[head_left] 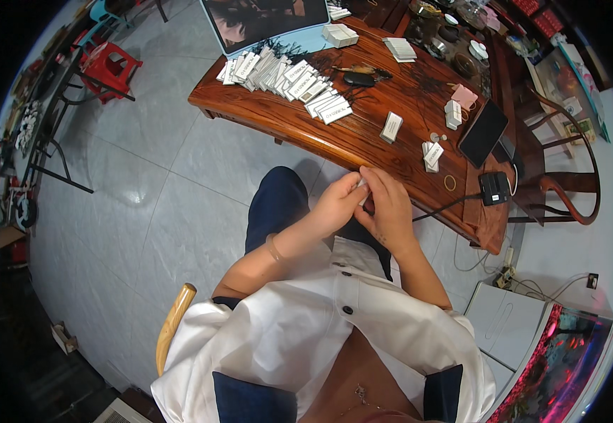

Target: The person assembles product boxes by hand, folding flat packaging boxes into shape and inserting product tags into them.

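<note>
My left hand (336, 203) and my right hand (390, 206) meet just off the front edge of the wooden table, with fingers closed around a small white piece (362, 186). Most of that piece is hidden by the fingers; its colour matches the white tags on the table. On the tabletop beyond my hands lies a small stack of tags (391, 127). To its right rests another stack, fanned slightly (432, 156). A large heap of printed white tags with black strings (285, 79) spreads over the left part of the table.
The wooden table (363, 144) also holds a banded white bundle (453, 114), a dark phone or tablet (483, 134), a black box with a cable (493, 189), a rubber band (450, 183) and a tea tray. A red stool (111, 70) stands at the far left.
</note>
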Motion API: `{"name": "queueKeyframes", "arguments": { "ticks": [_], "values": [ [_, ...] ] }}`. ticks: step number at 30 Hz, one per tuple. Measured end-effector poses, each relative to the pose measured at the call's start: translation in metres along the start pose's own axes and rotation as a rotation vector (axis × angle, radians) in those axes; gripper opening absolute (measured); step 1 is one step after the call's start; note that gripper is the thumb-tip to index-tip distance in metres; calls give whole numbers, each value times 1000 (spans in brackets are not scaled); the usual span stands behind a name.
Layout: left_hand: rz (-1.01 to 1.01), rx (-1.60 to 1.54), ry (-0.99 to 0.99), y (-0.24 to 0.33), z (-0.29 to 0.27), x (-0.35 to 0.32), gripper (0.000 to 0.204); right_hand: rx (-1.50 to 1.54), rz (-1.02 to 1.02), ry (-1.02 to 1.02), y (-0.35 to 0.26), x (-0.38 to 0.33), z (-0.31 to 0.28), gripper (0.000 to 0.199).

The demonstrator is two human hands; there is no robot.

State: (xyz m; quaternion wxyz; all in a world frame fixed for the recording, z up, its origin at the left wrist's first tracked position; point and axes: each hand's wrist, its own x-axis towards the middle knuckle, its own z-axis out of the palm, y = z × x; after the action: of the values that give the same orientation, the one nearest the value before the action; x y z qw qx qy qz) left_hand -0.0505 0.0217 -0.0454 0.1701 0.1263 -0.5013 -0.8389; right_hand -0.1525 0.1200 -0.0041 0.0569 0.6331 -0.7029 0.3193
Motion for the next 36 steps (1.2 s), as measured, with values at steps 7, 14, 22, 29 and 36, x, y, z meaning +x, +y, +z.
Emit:
{"name": "queueKeyframes", "arguments": {
  "ticks": [7,14,22,29,36],
  "values": [
    [-23,-17,1,-1,-1,-1,16,19,14,-28,0,-3,3,64],
    [-42,-9,7,-5,-2,0,16,46,50,-63,0,-4,4,64],
    [-59,5,-1,-6,-3,1,16,69,64,-90,0,-5,5,66],
    [-63,9,11,-6,-2,1,15,93,86,-99,1,-7,7,67],
    [-67,8,36,-8,-2,1,14,107,85,-110,3,-8,9,68]
  ]
}}
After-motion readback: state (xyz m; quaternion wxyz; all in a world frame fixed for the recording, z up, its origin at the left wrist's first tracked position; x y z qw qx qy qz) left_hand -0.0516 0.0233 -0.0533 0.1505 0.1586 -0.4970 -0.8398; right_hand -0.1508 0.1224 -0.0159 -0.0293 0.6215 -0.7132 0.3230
